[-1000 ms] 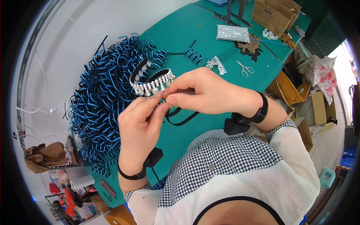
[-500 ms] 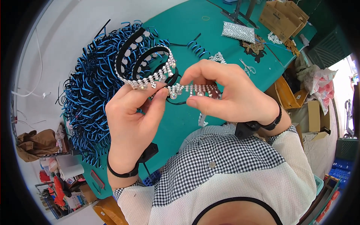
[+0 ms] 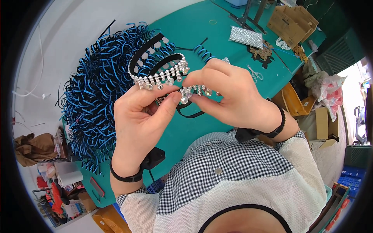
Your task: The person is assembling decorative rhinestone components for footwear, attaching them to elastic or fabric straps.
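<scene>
Between my hands is a coiled black band (image 3: 145, 50) edged with silver rhinestone trim (image 3: 161, 76) that carries small dangling crystal drops. My left hand (image 3: 136, 120) pinches the band between thumb and forefinger, and a loop of it stands up above the fingers. Thumb and fingers of my right hand (image 3: 241, 99) close on the trim just to the right, their tips near my left thumb. A black loop (image 3: 190, 115) of band hangs below my fingertips. Fingers of both hands partly hide the stretch of trim they hold.
Left of my hands lies a big heap of blue-and-black coiled bands (image 3: 95, 93) on the green table (image 3: 186, 31). Farther right are a bag of silver trim (image 3: 246, 37), scissors (image 3: 255, 73), gold appliques (image 3: 261, 52) and a cardboard box (image 3: 291, 25).
My right hand has shifted left and closed its fingers on the trim, pressing it against the band. The upright loop has moved slightly right and tilted with my left hand.
</scene>
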Demonstrator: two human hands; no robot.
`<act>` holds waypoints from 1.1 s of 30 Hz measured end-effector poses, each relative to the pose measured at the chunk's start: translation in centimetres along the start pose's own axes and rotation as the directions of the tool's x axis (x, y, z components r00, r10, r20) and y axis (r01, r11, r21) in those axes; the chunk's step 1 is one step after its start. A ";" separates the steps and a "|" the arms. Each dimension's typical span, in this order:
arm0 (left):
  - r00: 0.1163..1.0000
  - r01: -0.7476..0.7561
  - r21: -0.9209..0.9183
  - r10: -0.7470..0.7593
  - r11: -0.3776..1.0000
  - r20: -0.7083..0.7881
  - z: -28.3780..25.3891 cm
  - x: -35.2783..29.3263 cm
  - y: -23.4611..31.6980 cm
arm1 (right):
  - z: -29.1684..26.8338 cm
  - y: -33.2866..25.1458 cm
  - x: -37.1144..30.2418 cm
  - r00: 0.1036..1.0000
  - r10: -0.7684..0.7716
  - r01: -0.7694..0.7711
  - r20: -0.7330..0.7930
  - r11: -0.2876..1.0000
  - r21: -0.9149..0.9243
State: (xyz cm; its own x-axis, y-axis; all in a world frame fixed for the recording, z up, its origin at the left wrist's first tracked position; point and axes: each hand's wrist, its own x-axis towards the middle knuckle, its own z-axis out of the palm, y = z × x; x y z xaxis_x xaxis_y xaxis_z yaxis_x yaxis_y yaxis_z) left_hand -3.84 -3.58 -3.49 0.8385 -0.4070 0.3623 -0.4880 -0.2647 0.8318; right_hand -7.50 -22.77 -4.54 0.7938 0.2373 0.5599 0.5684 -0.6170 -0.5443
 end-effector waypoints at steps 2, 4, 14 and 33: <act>1.000 0.017 -0.056 -0.018 0.998 -0.006 0.3 0.1 -0.1 | 0.2 0.3 0.1 0.992 -0.109 0.108 -0.062 0.994 -0.015; 0.999 0.005 -0.153 -0.010 0.988 -0.031 0.6 0.1 -0.4 | 0.3 0.6 0.0 0.986 -0.146 0.146 -0.081 0.989 -0.014; 0.973 -0.200 0.034 0.194 0.979 0.128 0.3 0.3 -0.7 | -0.5 0.5 0.1 0.962 -0.263 0.270 -0.075 0.958 0.100; 0.990 -0.142 -0.030 0.142 0.989 -0.002 0.2 0.3 0.2 | -0.3 -0.1 0.4 0.863 -0.504 0.455 -0.039 0.808 -0.374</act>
State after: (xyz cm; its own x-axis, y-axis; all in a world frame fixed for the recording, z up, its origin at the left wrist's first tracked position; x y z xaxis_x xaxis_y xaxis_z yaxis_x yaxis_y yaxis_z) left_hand -3.71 -3.94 -3.26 0.7613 -0.4384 0.4778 -0.5945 -0.1777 0.7842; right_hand -7.28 -22.84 -4.04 0.3900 0.4863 0.7819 0.7397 -0.6712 0.0485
